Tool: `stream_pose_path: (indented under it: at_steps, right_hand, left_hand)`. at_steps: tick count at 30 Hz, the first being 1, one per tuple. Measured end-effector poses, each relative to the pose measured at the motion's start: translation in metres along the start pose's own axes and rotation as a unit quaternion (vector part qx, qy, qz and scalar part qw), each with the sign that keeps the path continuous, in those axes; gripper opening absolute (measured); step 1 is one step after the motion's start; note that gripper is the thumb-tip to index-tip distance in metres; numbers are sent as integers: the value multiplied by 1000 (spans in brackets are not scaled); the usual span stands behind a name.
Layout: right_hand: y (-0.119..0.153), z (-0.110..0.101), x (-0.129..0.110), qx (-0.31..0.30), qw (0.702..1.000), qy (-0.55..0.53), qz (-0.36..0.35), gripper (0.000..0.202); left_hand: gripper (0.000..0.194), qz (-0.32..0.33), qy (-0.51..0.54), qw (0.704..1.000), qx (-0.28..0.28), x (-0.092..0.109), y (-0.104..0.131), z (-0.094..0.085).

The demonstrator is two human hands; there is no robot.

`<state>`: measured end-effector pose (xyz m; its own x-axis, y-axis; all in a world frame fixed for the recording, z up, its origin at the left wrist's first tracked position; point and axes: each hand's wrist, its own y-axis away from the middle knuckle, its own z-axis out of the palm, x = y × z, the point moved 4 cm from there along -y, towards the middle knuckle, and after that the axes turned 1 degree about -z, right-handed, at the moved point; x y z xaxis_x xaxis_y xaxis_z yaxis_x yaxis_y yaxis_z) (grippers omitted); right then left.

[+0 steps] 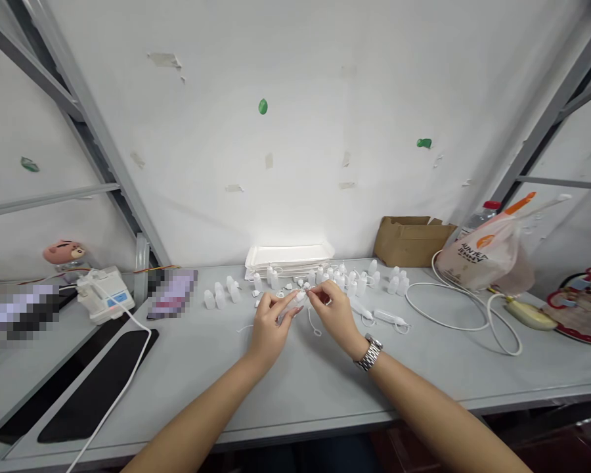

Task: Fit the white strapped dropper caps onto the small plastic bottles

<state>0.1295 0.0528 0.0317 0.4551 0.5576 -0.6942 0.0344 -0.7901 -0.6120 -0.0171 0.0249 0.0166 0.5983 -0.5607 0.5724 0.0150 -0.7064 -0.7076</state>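
Observation:
In front of me on the grey table, my left hand [268,327] is closed around a small translucent squeeze bottle [295,302], tilted with its top toward the right. My right hand [335,314] pinches a small whitish cap [306,286] at the bottle's top; whether cap and bottle touch is too small to tell. A thin white strap [315,323] hangs below the right fingertips. Beyond my hands stand many similar bottles [362,284], some with pointed tops. Two longer clear tubes with looped straps [391,320] lie right of my right hand.
Stacked white trays [290,255] stand against the wall, with a cardboard box [411,242] to their right. A plastic bag [482,256], a white cable [453,326] and a banana [529,314] occupy the right side. At left are a power strip [106,295] and a black mat [98,387].

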Motion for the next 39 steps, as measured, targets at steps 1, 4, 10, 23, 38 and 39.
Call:
stream_pose_path:
  at_steps: [1,4,10,23,38,39]
  right_hand:
    - [0,0,0,1,1000,1,1,16]
    - [0,-1,0,2,1000,0,8,15]
    - [0,-1,0,-2,1000,-3,12,14]
    - [0,1,1,-9,1000,6,22,14]
    - [0,0,-1,-5,1000,-2,14,15]
    - [0,0,0,-5,1000,-3,15,15]
  left_hand:
    - [27,1,0,1000,1,0,0,0]
    - [26,-1,-3,1000,1,0,-1,0]
    - [27,-12,-5,1000,-5,-1,-1,0]
    - [27,-19,-5,1000,-10,0,-1,0]
    - [26,-15,-12,1000,-5,0,-1,0]
    - [26,-15,-13,1000,-5,0,-1,0]
